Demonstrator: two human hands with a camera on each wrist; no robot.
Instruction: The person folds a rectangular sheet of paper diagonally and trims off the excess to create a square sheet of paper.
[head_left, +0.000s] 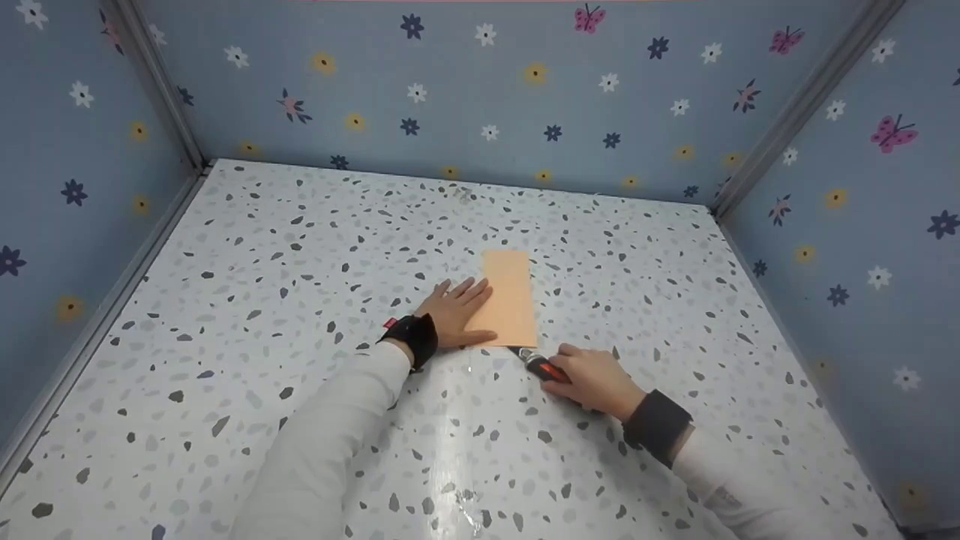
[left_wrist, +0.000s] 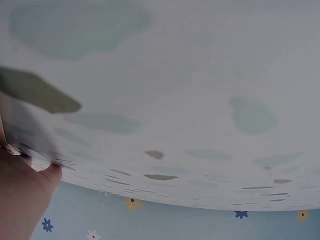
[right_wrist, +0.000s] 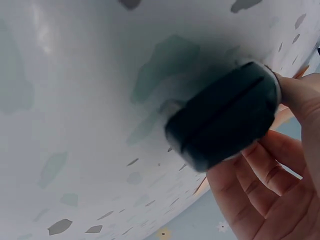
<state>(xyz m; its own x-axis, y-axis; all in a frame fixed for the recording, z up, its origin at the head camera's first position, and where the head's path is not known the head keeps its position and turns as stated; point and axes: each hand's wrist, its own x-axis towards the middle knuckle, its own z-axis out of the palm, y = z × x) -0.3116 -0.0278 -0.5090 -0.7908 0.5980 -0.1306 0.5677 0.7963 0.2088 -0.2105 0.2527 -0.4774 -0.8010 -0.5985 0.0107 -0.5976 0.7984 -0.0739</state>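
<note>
A light orange sheet of paper (head_left: 511,300), a narrow upright rectangle, lies flat on the speckled table. My left hand (head_left: 454,315) rests across its left side with fingers spread and thumb along the near edge. The left wrist view catches just part of that hand (left_wrist: 25,192) at the lower left. With my right hand (head_left: 598,380) I grip a utility knife (head_left: 547,369) by its black and red handle; its dark tip points at the paper's near edge. In the right wrist view, the handle's dark butt end (right_wrist: 225,117) sits between thumb and fingers.
Blue panels with flowers and butterflies (head_left: 480,90) enclose the speckled white table (head_left: 300,247) at the back and both sides. Grey metal posts (head_left: 810,105) stand at the back corners. Black bands (head_left: 658,427) wrap both wrists over light sleeves.
</note>
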